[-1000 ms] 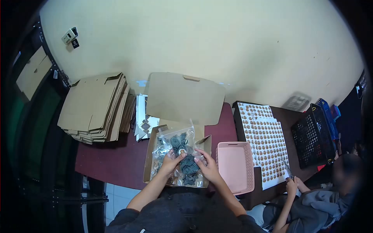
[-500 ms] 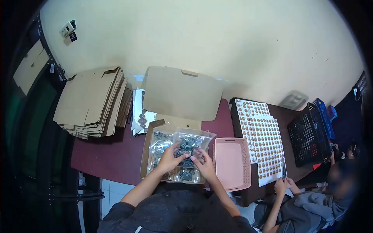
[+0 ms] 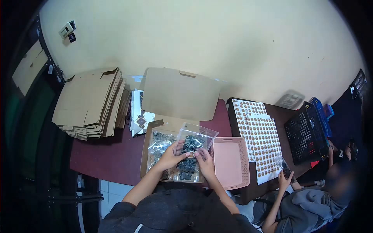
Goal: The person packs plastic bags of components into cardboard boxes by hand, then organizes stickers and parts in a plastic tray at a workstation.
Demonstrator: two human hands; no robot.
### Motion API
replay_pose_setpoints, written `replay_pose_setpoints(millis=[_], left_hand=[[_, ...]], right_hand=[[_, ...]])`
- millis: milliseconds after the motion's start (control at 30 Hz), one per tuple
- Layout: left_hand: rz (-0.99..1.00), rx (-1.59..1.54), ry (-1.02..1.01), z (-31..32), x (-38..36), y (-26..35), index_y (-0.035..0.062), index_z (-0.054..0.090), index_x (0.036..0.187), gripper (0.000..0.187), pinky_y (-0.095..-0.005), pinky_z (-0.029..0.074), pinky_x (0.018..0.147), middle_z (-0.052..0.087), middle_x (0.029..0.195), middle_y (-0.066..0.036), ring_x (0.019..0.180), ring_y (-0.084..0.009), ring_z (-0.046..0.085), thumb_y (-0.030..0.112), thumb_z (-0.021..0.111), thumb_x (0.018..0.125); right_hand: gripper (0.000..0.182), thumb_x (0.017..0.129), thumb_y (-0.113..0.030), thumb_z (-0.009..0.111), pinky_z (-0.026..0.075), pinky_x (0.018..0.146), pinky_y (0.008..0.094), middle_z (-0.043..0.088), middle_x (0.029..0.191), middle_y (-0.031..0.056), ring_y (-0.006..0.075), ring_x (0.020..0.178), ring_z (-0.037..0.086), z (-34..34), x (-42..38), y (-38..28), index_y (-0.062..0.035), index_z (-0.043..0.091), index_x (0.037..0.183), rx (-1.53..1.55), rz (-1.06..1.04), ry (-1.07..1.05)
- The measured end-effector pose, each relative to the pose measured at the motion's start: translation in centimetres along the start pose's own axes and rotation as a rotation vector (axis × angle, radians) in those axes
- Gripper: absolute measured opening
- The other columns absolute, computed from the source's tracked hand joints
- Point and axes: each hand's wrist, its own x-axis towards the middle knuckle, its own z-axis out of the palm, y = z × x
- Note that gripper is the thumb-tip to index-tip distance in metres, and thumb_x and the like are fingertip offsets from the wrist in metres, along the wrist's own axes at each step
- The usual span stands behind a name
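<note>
A clear plastic bag (image 3: 204, 132) with dark coiled spirals (image 3: 190, 141) inside is held up between my two hands. My left hand (image 3: 169, 158) grips its left side, and my right hand (image 3: 206, 161) grips the right. Both thumbs press at a small round sticker (image 3: 190, 154) on the bag's front. Beneath lies an open cardboard box (image 3: 145, 157) containing more clear bags (image 3: 161, 145) of dark and brownish pieces, partly hidden by my hands. The box's lid (image 3: 180, 95) stands raised at the back.
To the right sit a pink basket (image 3: 247, 165), sheets of round stickers (image 3: 264, 139) and a black crate (image 3: 307, 136). Flattened cardboard boxes (image 3: 83, 99) are stacked left, beside printed cards (image 3: 142, 120). Another person (image 3: 311, 206) works at lower right, a clear bag in hand.
The bag's top has tilted further up and right, and my thumbs have closed in around the sticker. The other person's hands have lifted a clear bag near the sheets.
</note>
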Motion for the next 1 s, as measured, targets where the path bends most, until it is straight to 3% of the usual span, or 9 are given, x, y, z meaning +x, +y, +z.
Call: replay_pose_setpoints(millis=[100, 267, 333, 500, 800, 933, 1000], left_hand=[[-0.093, 0.099, 0.063, -0.5, -0.1, -1.3, -0.0051, 0.034, 0.127, 0.051, -0.0289, 0.042, 0.091, 0.053, 0.114, -0.014, 0.106, -0.0172, 0.051, 0.004, 0.060, 0.084], [-0.149, 0.149, 0.125, -0.6, -0.8, -2.1, -0.0041, 0.035, 0.125, 0.047, -0.0302, 0.042, 0.089, 0.054, 0.112, -0.014, 0.105, -0.0178, 0.051, 0.010, 0.058, 0.086], [-0.131, 0.098, 0.149, -0.8, -0.7, -2.7, -0.0035, 0.035, 0.125, 0.047, -0.0301, 0.042, 0.088, 0.054, 0.111, -0.015, 0.104, -0.0187, 0.052, 0.012, 0.057, 0.087], [-0.061, 0.160, 0.205, 0.2, -0.9, -2.6, -0.0033, 0.035, 0.125, 0.053, -0.0311, 0.043, 0.087, 0.054, 0.110, -0.018, 0.104, -0.0204, 0.052, 0.012, 0.064, 0.082], [-0.105, 0.203, 0.220, 0.2, -0.5, -3.4, -0.0068, 0.029, 0.128, 0.060, -0.0300, 0.046, 0.084, 0.052, 0.114, -0.021, 0.102, -0.0217, 0.055, 0.012, 0.064, 0.082], [-0.179, 0.126, 0.216, 0.2, -0.4, -2.9, -0.0061, 0.030, 0.129, 0.057, -0.0305, 0.045, 0.086, 0.051, 0.117, -0.019, 0.105, -0.0201, 0.053, 0.012, 0.061, 0.085], [-0.293, 0.180, 0.321, -0.1, -0.3, -2.8, -0.0060, 0.030, 0.130, 0.056, -0.0323, 0.043, 0.089, 0.050, 0.118, -0.019, 0.111, -0.0204, 0.049, 0.014, 0.058, 0.086]], right_hand=[[0.037, 0.085, -0.018, 0.062, 0.044, 0.077, 0.0226, 0.059, 0.098, 0.0076, 0.0110, 0.086, 0.055, -0.1, 0.2, 1.2, 0.0046, 0.048, 0.111, -0.226, -0.020, -0.023], [0.033, 0.085, -0.018, 0.062, 0.044, 0.075, 0.0213, 0.059, 0.094, 0.0067, 0.0091, 0.084, 0.055, -0.1, 0.1, 1.6, 0.0057, 0.053, 0.107, -0.151, 0.041, 0.022], [0.033, 0.086, -0.017, 0.061, 0.044, 0.075, 0.0217, 0.059, 0.093, 0.0068, 0.0092, 0.085, 0.055, 0.2, 0.2, 1.6, 0.0060, 0.052, 0.108, 0.030, 0.059, 0.040], [0.030, 0.090, -0.019, 0.055, 0.042, 0.069, 0.0189, 0.058, 0.087, 0.0032, 0.0056, 0.078, 0.052, 1.0, -0.8, 0.2, 0.0063, 0.054, 0.106, -0.184, -0.008, 0.039], [0.031, 0.088, -0.016, 0.057, 0.042, 0.069, 0.0185, 0.060, 0.086, 0.0031, 0.0055, 0.078, 0.053, -0.1, 0.0, 1.5, 0.0058, 0.051, 0.110, -0.195, 0.025, 0.033], [0.029, 0.087, -0.014, 0.059, 0.041, 0.067, 0.0175, 0.060, 0.085, 0.0026, 0.0055, 0.077, 0.053, 0.1, 0.2, 1.3, 0.0047, 0.052, 0.108, -0.165, 0.040, 0.091], [0.027, 0.086, -0.012, 0.059, 0.042, 0.067, 0.0174, 0.059, 0.082, 0.0019, 0.0053, 0.075, 0.053, -0.2, 0.5, 1.3, 0.0046, 0.053, 0.108, -0.090, 0.019, 0.108]])
